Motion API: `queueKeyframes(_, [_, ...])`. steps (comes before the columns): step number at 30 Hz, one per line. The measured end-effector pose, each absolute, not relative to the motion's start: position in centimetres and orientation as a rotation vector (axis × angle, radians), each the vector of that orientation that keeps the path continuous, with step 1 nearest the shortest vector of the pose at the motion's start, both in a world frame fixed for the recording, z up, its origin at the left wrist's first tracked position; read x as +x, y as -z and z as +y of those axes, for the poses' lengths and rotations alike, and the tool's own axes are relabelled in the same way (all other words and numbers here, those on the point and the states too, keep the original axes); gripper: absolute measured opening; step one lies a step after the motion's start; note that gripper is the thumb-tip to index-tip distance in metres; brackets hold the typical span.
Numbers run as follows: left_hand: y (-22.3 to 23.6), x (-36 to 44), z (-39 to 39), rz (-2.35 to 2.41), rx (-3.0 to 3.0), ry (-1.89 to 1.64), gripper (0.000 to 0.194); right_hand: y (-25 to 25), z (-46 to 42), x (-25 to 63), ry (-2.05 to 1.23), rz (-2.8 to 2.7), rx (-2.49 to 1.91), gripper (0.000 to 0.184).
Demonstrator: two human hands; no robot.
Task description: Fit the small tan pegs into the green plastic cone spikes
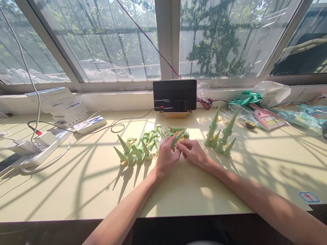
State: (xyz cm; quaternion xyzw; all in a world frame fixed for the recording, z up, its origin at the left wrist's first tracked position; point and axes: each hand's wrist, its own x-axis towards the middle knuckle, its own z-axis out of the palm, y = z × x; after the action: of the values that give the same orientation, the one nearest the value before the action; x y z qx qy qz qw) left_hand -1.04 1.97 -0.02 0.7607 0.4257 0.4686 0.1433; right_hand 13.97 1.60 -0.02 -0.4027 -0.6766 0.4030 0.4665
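Bare forearms reach over a pale counter (107, 190) to two hands: the left hand (167, 153) grips a green cone-tipped piece (179, 136), its long axis slanting, tip up and rightward, while the right hand (192, 151) pinches near its base. Fingers cover that lower end, so its shape cannot be made out.

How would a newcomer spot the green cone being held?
Find the black rectangular screen standing below the glass windows. Nearer you, the bare left hand and right hand meet. The tilted, pale green plastic cone there is held; similar cones rest on the cream table.
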Motion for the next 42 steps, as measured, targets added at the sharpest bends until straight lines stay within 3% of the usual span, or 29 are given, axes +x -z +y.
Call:
queueKeyframes(22, [-0.34, -1.03, 1.85, 1.166, 2.108, -1.26, 0.036, -0.04, 1.49, 13.96, -0.923, -1.666, -1.032, 0.049])
queueKeyframes(29, [-0.56, -1.1, 1.73, 1.094, 2.089, -1.224, 0.044, 0.14, 1.64, 14.09, -0.865, -1.648, -1.037, 0.048])
queueKeyframes(42, [-0.68, -1.02, 1.69, 1.07, 1.982, -1.247, 0.041, 0.06, 1.92, 13.95, -0.993, -1.433, -1.018, 0.038])
